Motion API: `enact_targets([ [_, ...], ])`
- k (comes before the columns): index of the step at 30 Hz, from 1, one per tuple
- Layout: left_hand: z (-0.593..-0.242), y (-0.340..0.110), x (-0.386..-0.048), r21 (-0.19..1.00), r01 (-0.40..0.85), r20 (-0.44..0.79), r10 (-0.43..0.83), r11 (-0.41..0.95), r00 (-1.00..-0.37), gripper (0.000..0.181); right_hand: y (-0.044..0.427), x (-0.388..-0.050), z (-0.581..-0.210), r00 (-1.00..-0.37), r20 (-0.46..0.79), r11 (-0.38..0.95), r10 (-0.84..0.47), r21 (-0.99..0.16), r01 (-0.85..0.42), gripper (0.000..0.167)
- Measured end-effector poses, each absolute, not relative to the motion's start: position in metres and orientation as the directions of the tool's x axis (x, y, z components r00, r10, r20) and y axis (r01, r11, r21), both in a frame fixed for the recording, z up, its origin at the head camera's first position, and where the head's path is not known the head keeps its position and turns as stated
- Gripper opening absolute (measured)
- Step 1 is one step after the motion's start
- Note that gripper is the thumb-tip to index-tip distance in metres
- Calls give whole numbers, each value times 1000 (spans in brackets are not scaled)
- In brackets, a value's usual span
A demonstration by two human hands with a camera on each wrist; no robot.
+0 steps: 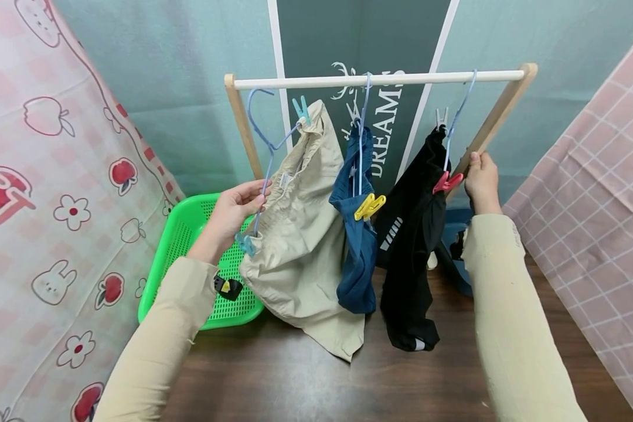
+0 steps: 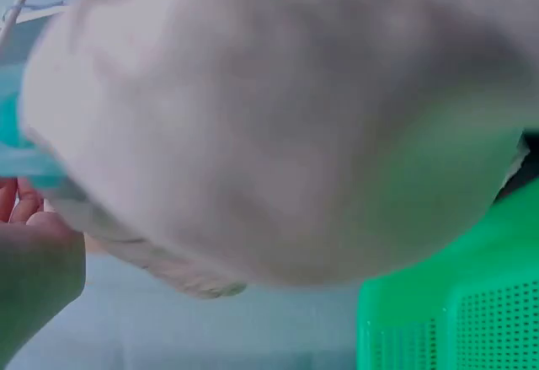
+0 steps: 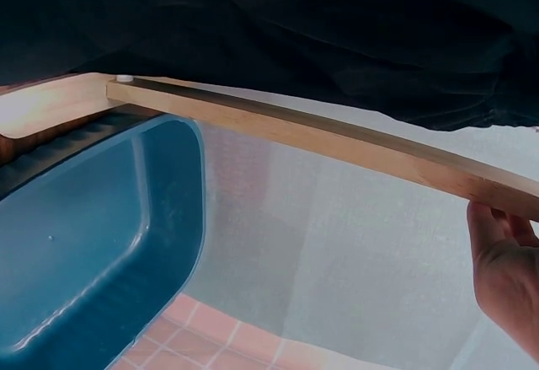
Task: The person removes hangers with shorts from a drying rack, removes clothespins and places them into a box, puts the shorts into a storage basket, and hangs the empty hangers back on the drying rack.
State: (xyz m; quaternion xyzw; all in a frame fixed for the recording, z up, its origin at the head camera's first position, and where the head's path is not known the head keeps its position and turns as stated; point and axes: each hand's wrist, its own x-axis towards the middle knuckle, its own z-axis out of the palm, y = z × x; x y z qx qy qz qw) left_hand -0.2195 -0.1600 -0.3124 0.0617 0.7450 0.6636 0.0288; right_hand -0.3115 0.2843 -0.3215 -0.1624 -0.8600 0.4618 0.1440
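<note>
My left hand [image 1: 237,211] pinches the bar of a blue hanger [image 1: 272,146]. Beige pants [image 1: 306,234] hang from this hanger by two light-blue clothespins [image 1: 301,109]. The hanger's hook shows just below the white rail [image 1: 316,81] of a small clothes rack. In the left wrist view the pants' fabric [image 2: 278,134] fills most of the picture, blurred. My right hand [image 1: 482,181] grips the rack's wooden side post [image 1: 498,114]. Blue pants [image 1: 356,246] with a yellow clothespin [image 1: 370,207] and black pants [image 1: 408,281] with a red clothespin [image 1: 447,182] hang from the rail on hangers.
A green plastic basket [image 1: 153,281] stands behind and below my left forearm. At the right, partly behind the black pants and my sleeve, is a blue basin [image 3: 168,218]. Brown tabletop [image 1: 316,387] lies in front. Printed cloths [image 1: 74,158] hang around the sides and back.
</note>
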Motion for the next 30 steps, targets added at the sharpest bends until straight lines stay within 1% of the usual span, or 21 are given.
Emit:
enact_targets([
  [8, -324, -175, -215, 971, -15, -35, 78, 240, -996, 40, 283, -312, -321, -904, 85, 500, 418, -853, 151, 59],
  [12, -328, -180, -215, 937, -61, -80, 43, 343, -996, 40, 285, -313, -322, -897, 112, 513, 427, -847, 138, 56],
  [15, -331, -182, -214, 898, -71, -78, -1, 435, -997, 37, 287, -314, -323, -894, 129, 522, 430, -843, 129, 55],
  [18, -335, -181, -212, 860, -67, -39, -66, 505, -997, 34, 288, -314, -323, -898, 122, 519, 423, -845, 130, 55],
  [20, -338, -179, -211, 847, -58, 3, -113, 528, -994, 32, 288, -314, -323, -899, 116, 514, 422, -848, 132, 55],
  [26, -348, -176, -206, 852, 6, 132, -203, 523, -970, 27, 289, -314, -324, -903, 108, 510, 417, -850, 134, 53],
  [30, -355, -179, -203, 861, 69, 232, -268, 503, -935, 24, 287, -315, -324, -899, 109, 493, 424, -861, 128, 52],
])
